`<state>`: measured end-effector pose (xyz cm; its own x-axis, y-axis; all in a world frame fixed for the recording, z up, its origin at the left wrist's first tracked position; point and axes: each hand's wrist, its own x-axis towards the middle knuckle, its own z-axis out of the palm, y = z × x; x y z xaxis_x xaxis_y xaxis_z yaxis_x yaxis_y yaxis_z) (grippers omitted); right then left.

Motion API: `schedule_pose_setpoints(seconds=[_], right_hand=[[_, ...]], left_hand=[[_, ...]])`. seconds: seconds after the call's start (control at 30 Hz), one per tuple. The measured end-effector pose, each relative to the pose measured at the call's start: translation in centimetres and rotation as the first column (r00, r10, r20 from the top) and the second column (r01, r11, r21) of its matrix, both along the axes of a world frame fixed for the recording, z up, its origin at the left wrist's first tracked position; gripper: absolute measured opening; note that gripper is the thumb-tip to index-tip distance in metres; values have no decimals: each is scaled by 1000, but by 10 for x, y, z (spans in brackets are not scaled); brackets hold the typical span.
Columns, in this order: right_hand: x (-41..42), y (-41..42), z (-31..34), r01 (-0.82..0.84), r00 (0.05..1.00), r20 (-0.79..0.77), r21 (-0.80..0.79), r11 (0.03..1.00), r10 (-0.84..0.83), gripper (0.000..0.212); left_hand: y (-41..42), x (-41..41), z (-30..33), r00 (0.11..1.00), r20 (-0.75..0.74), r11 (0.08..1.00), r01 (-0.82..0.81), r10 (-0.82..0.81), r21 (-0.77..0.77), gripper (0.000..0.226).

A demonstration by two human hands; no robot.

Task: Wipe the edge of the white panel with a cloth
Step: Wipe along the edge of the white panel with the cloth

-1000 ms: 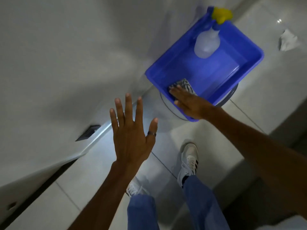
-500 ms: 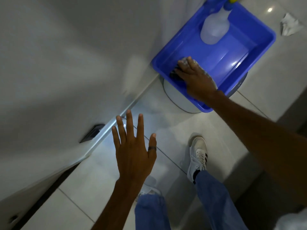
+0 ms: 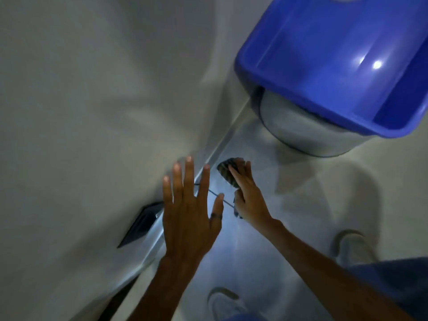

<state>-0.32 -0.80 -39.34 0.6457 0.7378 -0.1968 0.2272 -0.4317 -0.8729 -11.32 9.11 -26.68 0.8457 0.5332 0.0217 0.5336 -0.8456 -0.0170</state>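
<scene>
The white panel (image 3: 92,112) fills the left side of the head view, its lower edge (image 3: 222,140) running diagonally down to the left. My right hand (image 3: 249,200) grips a dark patterned cloth (image 3: 228,173) just right of that edge, near the floor. My left hand (image 3: 187,216) is spread open, fingers apart, hovering over the panel's edge beside the right hand. A ring sits on its thumb.
A blue plastic tub (image 3: 347,66) rests on a round grey bin (image 3: 305,133) at the upper right. A dark rectangular recess (image 3: 141,224) is set in the panel near its edge. My shoes (image 3: 354,246) and blue trousers (image 3: 393,286) stand on pale floor tiles (image 3: 301,193).
My right hand has lifted the cloth out of the blue tub and brought it down to the panel's lower edge. The view has moved closer and lower.
</scene>
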Motion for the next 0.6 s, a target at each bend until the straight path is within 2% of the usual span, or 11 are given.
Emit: schedule_pose_setpoints(seconds=[0.13,0.3,0.37,0.5,0.6], right_hand=[[29,34,-60,203,979,-26,186,961,-202,78],[73,73,-94,464,884,-197,270,844,-423,71],[94,86,-105,544,837,-265,314,778,-478,68],[127,126,-106,656,741,-460,341,674,-488,55],[121,152,-100,723,685,-423,291,627,-593,60]], left_hand=[[38,33,-29,991,2,971,130,-133,199,76],[64,38,-47,965,-183,849,252,-187,464,77],[70,35,-53,947,-248,801,309,-206,513,72],[75,26,-51,931,-269,752,360,-248,552,69],[75,14,-41,937,-266,746,342,-226,571,69]])
